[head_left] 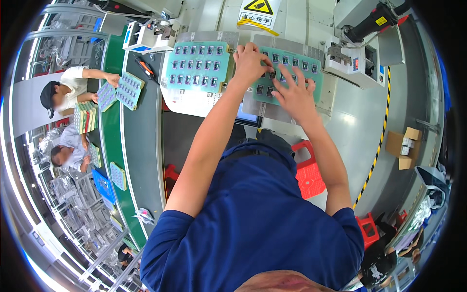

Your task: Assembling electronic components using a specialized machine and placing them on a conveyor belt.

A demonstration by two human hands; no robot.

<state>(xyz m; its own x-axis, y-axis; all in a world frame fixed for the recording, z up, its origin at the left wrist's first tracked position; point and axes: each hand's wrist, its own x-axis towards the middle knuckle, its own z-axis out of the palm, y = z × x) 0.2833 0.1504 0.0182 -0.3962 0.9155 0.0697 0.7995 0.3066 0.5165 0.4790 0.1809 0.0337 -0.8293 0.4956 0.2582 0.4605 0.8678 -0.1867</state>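
A light green tray [312,64] with rows of small dark parts lies on the right metal plate of the machine. Over its left edge, my left hand [249,65] is curled, thumb and forefinger close together near the dark parts; whatever they may pinch is too small to make out. My right hand [297,95] reaches across the tray's lower middle with fingers spread, fingertips at the parts, and it covers some of them. A second green tray [197,71] with similar rows of parts lies to the left on its own plate, untouched.
White machine units stand at left [148,38] and right [351,65] of the trays. A warning sign [258,12] hangs behind. Left, a green-edged bench [141,121] bears more trays [130,91], and a person's hand [113,80] touches one. A red stool [310,177] stands below my right arm.
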